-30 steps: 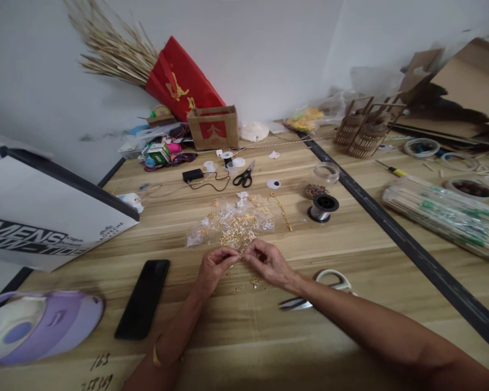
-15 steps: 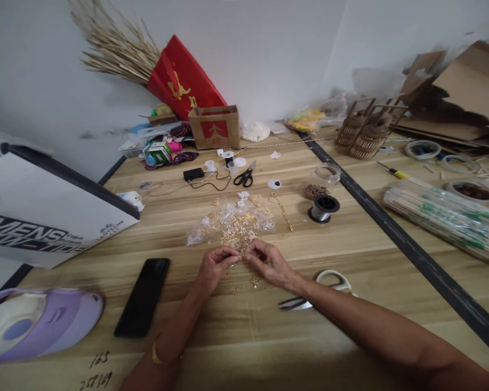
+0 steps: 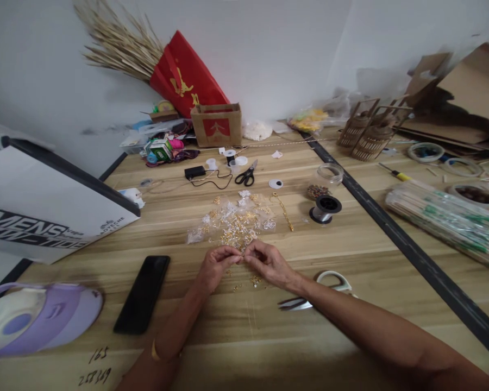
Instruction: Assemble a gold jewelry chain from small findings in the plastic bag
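Note:
My left hand [image 3: 218, 264] is pinched closed, its fingertips almost meeting those of my right hand [image 3: 269, 262], also in a pinch. Whatever lies between the fingertips is too small to make out. Just beyond them spreads a pile of small gold and silver beads and findings [image 3: 238, 225], partly on clear plastic bags. A few gold pieces [image 3: 255, 281] lie on the wood close to my right hand. Past the pile to the right is a gold chain [image 3: 284, 210]. White-handled scissors [image 3: 336, 282] rest partly under my right forearm.
Left are a black phone [image 3: 142, 295], a purple visor [image 3: 61, 317] and a white box [image 3: 52, 212]. Black scissors [image 3: 246, 175] and a small paper bag [image 3: 217, 127] stand farther back. A wire spool [image 3: 326, 208], bead jar [image 3: 320, 187] and wrapped sticks [image 3: 444, 220] are right.
The fingertips of my two hands have come slightly closer together. The view has shifted a little; the objects on the table lie as before.

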Tool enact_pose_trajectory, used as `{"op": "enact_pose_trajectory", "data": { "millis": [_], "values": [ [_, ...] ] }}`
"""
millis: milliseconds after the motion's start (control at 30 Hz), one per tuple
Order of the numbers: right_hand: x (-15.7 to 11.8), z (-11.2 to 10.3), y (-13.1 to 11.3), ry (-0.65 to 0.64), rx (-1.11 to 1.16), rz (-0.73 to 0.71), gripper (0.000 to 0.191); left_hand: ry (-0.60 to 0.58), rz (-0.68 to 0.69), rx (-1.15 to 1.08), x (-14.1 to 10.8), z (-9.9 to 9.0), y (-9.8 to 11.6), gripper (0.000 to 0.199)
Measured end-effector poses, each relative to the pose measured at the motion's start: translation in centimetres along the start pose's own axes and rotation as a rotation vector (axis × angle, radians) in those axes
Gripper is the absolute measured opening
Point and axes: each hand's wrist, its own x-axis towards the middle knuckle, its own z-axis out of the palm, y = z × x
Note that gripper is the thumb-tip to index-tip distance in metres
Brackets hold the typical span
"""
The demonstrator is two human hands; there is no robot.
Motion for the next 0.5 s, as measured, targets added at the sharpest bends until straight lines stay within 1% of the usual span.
{"op": "enact_pose_trajectory", "data": {
  "millis": [233, 500],
  "values": [
    [0.04, -0.03, 0.01, 0.006, -0.004, 0.011, 0.019, 0.01, -0.009, 0.005, 0.05, -0.05, -0.18, 0.015],
    [0.12, 0.0, -0.16, 0.015, -0.021, 0.023, 0.021, 0.033, 0.006, 0.148, -0.11, 0.04, -0.02, 0.017]
  ]
}}
